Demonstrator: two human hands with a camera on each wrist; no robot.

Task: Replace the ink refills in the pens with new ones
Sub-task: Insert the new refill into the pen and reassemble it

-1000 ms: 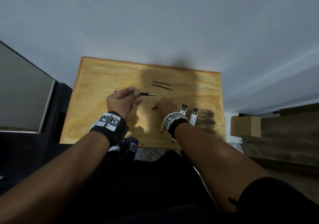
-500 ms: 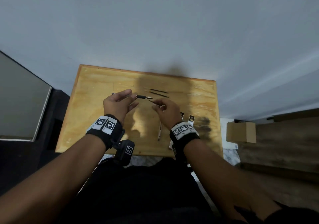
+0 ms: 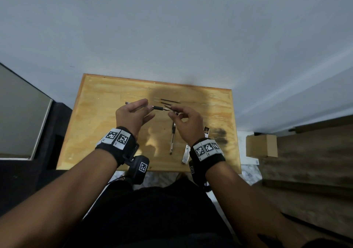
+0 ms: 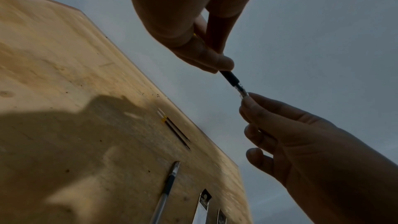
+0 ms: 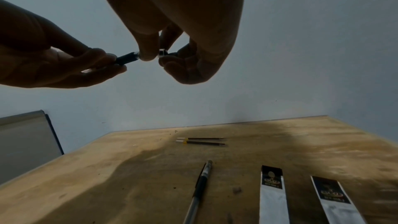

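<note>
My left hand [image 3: 147, 107] holds a pen [image 3: 158, 108] with a black grip level above the wooden table [image 3: 99, 118], its tip pointing right. My right hand [image 3: 172, 112] pinches a small tip piece [image 5: 163, 52] right at that pen's front end. In the left wrist view the left hand [image 4: 217, 62] grips the pen [image 4: 233, 81] and the right hand [image 4: 247, 101] meets its clear end. Two loose refills [image 3: 169, 101] lie side by side behind the hands. A second pen [image 3: 172, 139] lies on the table below the right hand.
Two refill packets [image 5: 272, 193] [image 5: 331, 193] lie on the table near its right front. A wall runs just behind the table. A cardboard box [image 3: 261, 145] sits on the floor to the right, and a grey panel [image 3: 19, 114] stands to the left.
My right hand has lifted off the table with the small tip piece and moved left to the pen's tip. The left hand has kept hold of the pen.
</note>
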